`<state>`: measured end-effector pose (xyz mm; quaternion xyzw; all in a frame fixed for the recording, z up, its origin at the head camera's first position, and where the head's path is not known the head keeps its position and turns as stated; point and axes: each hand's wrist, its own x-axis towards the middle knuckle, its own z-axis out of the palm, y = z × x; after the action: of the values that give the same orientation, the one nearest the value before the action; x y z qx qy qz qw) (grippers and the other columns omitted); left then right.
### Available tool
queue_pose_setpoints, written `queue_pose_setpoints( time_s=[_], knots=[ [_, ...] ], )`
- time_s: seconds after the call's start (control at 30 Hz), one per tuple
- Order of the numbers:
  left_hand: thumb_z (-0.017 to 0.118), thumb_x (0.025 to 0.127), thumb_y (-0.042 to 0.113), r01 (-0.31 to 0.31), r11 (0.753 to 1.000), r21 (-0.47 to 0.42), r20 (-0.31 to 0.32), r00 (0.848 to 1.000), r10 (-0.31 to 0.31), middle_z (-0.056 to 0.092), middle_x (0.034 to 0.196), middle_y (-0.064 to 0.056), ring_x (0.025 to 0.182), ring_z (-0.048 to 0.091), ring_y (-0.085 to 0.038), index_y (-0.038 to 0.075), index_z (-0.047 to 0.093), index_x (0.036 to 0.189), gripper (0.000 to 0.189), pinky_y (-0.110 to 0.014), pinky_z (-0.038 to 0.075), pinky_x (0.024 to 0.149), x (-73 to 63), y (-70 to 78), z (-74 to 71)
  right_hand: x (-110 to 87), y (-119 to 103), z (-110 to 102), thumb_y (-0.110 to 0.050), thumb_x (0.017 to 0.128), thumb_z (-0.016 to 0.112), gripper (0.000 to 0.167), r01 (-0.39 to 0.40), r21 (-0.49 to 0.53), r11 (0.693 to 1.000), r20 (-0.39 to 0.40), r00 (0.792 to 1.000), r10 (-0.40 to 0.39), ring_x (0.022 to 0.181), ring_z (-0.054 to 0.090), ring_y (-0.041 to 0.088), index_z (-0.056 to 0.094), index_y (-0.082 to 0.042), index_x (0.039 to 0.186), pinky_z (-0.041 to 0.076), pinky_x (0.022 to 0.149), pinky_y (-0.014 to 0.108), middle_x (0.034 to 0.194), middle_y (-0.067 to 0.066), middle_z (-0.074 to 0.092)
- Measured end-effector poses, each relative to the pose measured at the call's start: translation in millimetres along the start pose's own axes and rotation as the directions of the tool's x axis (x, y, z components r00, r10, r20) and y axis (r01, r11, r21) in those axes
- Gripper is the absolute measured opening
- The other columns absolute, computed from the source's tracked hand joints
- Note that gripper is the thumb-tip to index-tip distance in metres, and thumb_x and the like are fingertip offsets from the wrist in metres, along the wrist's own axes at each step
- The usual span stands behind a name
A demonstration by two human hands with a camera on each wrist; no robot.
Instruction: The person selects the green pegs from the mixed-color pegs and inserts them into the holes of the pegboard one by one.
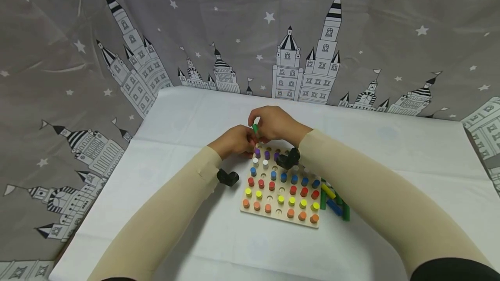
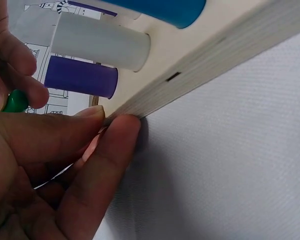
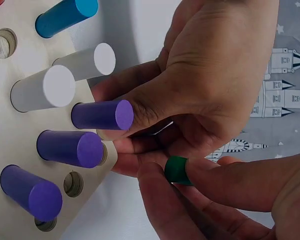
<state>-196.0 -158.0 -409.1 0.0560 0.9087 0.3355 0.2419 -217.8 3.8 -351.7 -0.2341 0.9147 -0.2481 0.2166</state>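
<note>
A wooden pegboard (image 1: 279, 218) lies on the white-covered table, with rows of orange, yellow, red, blue, white and purple pegs standing in it. At its far left corner my left hand (image 1: 234, 140) pinches the board's edge between thumb and fingers (image 2: 122, 132). Just above that corner, my right hand (image 1: 275, 122) holds a green peg (image 3: 177, 170) between thumb and fingertips. Purple pegs (image 3: 70, 149) stand nearest the held corner in the right wrist view, with white pegs (image 3: 42, 89) behind them. Round holes without pegs (image 3: 73, 184) show beside the purple ones.
Loose green pegs (image 1: 346, 212), a blue peg (image 1: 334, 207) and a yellow peg (image 1: 328, 191) lie against the board's right side, partly under my right forearm. Black wrist mounts (image 1: 228, 178) stick out from both sleeves. A grey castle-print cloth (image 1: 234, 21) hangs behind the table.
</note>
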Motion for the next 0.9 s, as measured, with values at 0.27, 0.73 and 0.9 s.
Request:
queue_pose_setpoints(
  time_s=[0.27,0.73,0.9],
  knots=[
    [0.075,0.093,0.004,0.013,1.000,-0.020,-0.012,1.000,-0.013,0.067,0.093,-0.006,0.080,0.064,-0.016,0.003,0.072,0.110,0.017,-0.021,0.054,0.068,0.4,0.1,1.4,-0.3,3,3,-0.007,0.096,0.071,0.029,-0.008,-0.021,1.000,0.021,1.000,0.008,0.074,0.070,0.014,0.069,-0.018,0.123,0.055,0.066,0.022,0.102,0.005,0.076],
    [0.073,0.095,0.003,0.054,0.997,-0.056,0.000,0.999,-0.055,0.066,0.092,-0.007,0.080,0.064,-0.018,0.004,0.066,0.099,0.009,-0.022,0.055,0.070,-1.8,0.5,2.7,3.3,10,16,-0.010,0.095,0.073,0.029,0.028,-0.085,0.996,0.002,1.000,-0.027,0.087,0.062,0.019,0.070,-0.020,0.123,0.052,0.078,0.030,0.098,0.002,0.073],
    [0.073,0.095,0.003,0.053,0.995,-0.081,0.006,0.999,-0.053,0.066,0.093,-0.007,0.080,0.065,-0.018,0.004,0.064,0.098,0.010,-0.022,0.058,0.071,-2.7,3.1,1.3,3.2,8,18,-0.013,0.093,0.077,0.030,0.023,-0.117,0.993,-0.017,1.000,-0.026,0.091,0.062,0.020,0.070,-0.020,0.121,0.051,0.080,0.031,0.100,0.002,0.073]
  ],
)
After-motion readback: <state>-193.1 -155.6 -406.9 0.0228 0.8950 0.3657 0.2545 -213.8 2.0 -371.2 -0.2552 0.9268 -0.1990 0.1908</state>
